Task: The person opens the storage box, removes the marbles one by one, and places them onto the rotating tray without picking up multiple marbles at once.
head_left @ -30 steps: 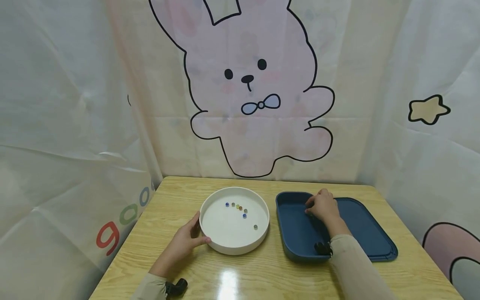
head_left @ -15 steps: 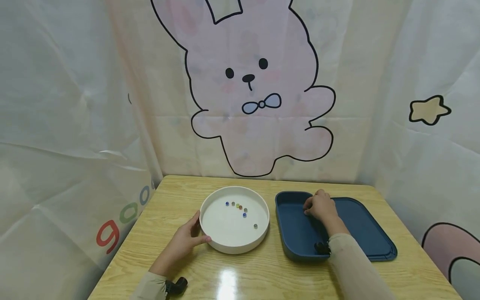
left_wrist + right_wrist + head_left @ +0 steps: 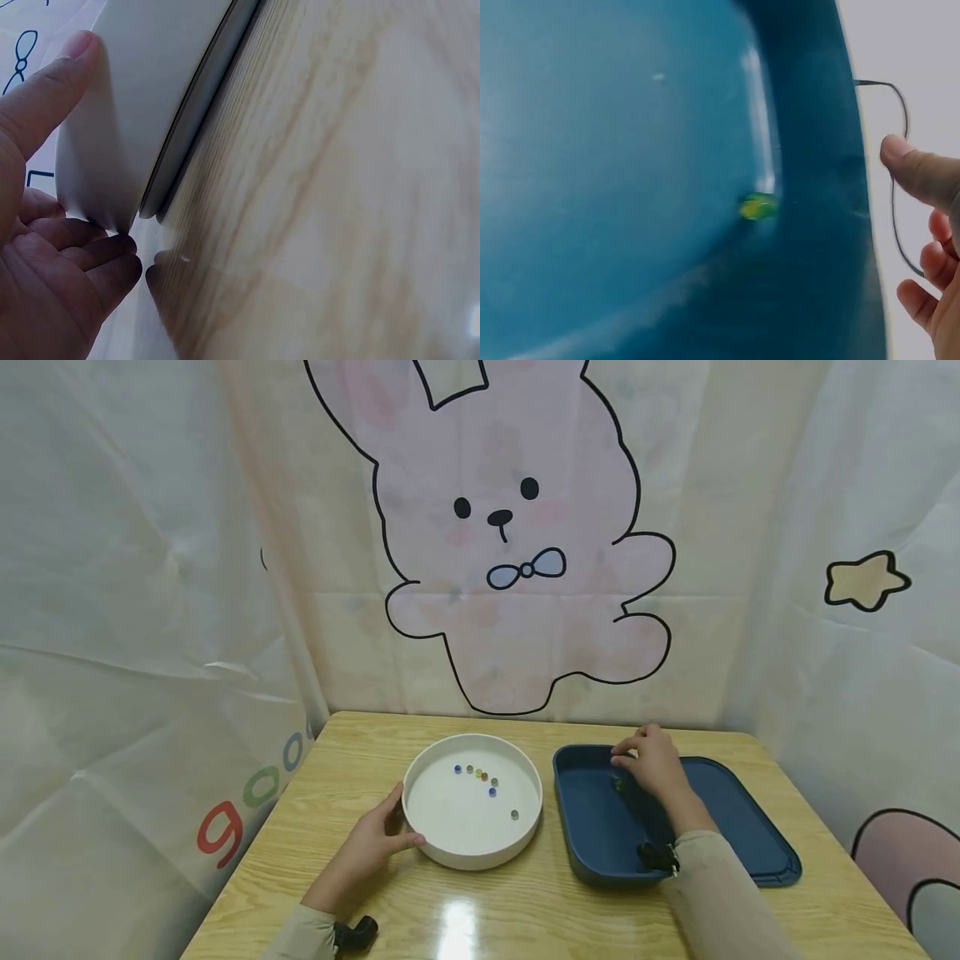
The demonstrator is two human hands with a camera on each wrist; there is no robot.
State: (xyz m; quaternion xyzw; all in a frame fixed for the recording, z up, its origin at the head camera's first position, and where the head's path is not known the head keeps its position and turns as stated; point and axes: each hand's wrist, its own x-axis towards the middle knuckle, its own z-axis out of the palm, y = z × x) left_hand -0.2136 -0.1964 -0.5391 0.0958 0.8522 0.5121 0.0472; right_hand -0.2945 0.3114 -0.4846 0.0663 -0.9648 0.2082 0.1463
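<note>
My left hand grips the left side of a round white dish, thumb toward its front and fingers bent against its wall. Several small glass marbles lie on the dish's floor. Over the far right part of a deep blue box, my right hand hovers with fingers loosely bent. The right wrist view shows a gap between its thumb and the visible fingers; nothing appears held. A green and yellow marble sits in a corner of the box, apart from the hand.
A flat blue lid lies right of the box, partly behind the right forearm. Both containers rest on a wooden table. A printed curtain hangs behind and at both sides. A thin dark cable shows beside the right hand.
My right hand has risen slightly and moved back from the box floor. The green and yellow marble now shows in the box below it. My left hand keeps its place on the dish.
</note>
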